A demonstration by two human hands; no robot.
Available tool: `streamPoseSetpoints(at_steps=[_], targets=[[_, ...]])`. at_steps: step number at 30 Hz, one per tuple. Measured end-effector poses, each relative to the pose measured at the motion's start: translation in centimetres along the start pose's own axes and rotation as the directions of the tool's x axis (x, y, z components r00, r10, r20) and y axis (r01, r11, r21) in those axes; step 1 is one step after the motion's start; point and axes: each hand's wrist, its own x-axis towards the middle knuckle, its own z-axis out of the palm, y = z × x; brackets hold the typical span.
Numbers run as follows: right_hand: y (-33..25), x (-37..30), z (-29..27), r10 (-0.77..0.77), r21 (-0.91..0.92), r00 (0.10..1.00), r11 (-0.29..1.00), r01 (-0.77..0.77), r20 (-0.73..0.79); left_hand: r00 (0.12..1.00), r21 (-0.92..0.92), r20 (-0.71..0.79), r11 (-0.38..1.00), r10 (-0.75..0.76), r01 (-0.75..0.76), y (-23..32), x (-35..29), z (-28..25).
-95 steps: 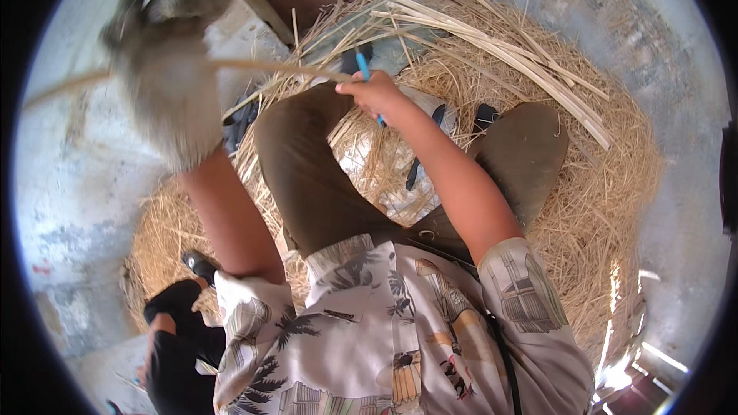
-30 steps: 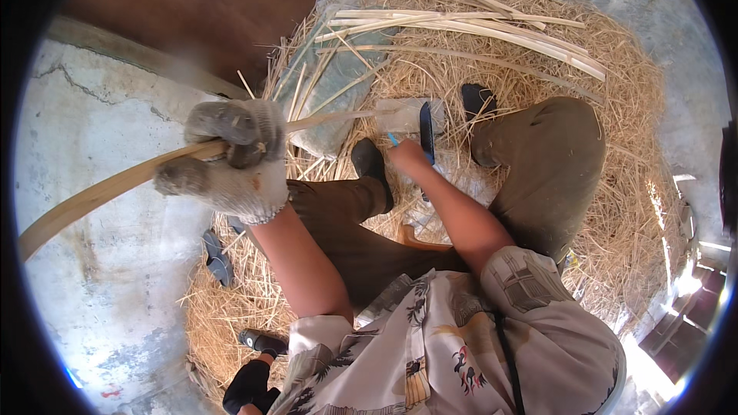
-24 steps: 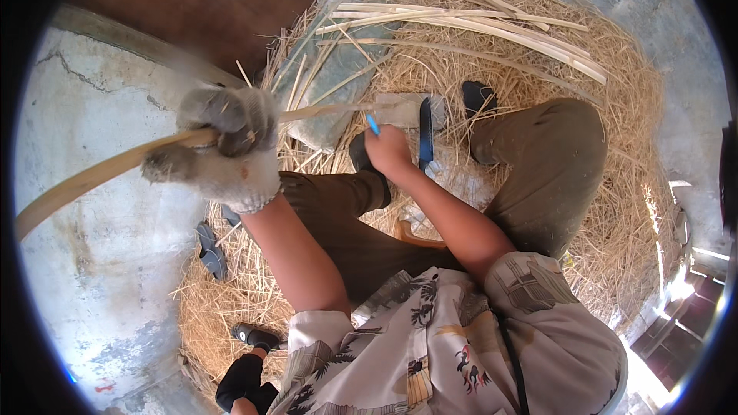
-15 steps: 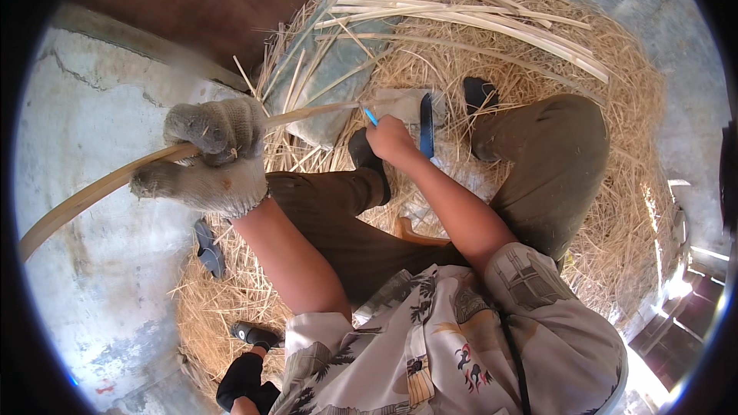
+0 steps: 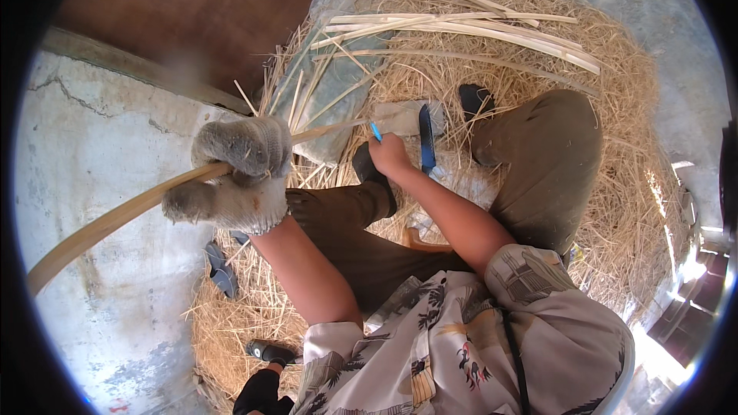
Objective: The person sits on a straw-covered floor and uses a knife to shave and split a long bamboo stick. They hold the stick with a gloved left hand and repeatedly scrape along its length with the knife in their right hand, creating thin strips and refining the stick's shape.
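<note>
My left hand (image 5: 238,177), in a dirty knitted work glove, is closed around a long pale bamboo strip (image 5: 115,224). The strip bends down to the far left of the view and runs on past the glove toward my right hand. My bare right hand (image 5: 390,155) is closed on a slim light-blue tool (image 5: 376,131), whose tip end touches or lies close to the strip's thin end; its kind is not clear. Just beyond, a dark blue blade-like tool (image 5: 427,137) rests on a greyish block (image 5: 397,117) between my feet.
Several split bamboo strips (image 5: 477,27) lie on the pile of shavings (image 5: 615,84) ahead. A greenish plastic sack (image 5: 330,96) is at their left. A cracked wall (image 5: 84,146) stands at left, near sandals (image 5: 221,270). Another person's foot (image 5: 269,351) shows at lower left.
My left hand has moved to the right and slightly nearer, still gripping the bamboo strip. My right hand stays almost in place with the blue tool. The whole view has shifted a little.
</note>
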Motion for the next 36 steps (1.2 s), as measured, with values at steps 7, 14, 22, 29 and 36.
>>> streamPoseSetpoints(at_steps=[7, 14, 22, 29, 36], targets=[[3.7, 1.2, -3.0, 0.174, -0.149, 0.982, 0.976, -0.161, 0.078, 0.992, -0.013, 0.126, 1.000, 0.013, -0.011, 0.0, -0.3, -0.1], [1.1, -0.2, -0.3, -0.003, -0.007, 0.998, 1.000, 0.003, -0.063, 0.987, 0.026, 0.163, 1.000, -0.001, -0.003, 0.1, -0.2, -0.9], [3.5, 2.4, -1.3, 0.095, -0.143, 0.994, 0.986, -0.085, 0.063, 0.986, -0.013, 0.163, 0.999, -0.043, 0.046, 0.3, -0.1, -1.4], [0.7, -0.1, -0.3, 0.072, -0.052, 0.997, 0.996, -0.071, 0.004, 0.993, 0.069, 0.114, 0.997, 0.012, -0.020, -0.5, -0.1, 0.0], [3.7, 2.3, -1.4, 0.065, -0.121, 0.991, 0.991, -0.051, 0.113, 0.989, 0.026, 0.145, 0.999, -0.030, 0.027, -0.5, 0.1, 0.1]])
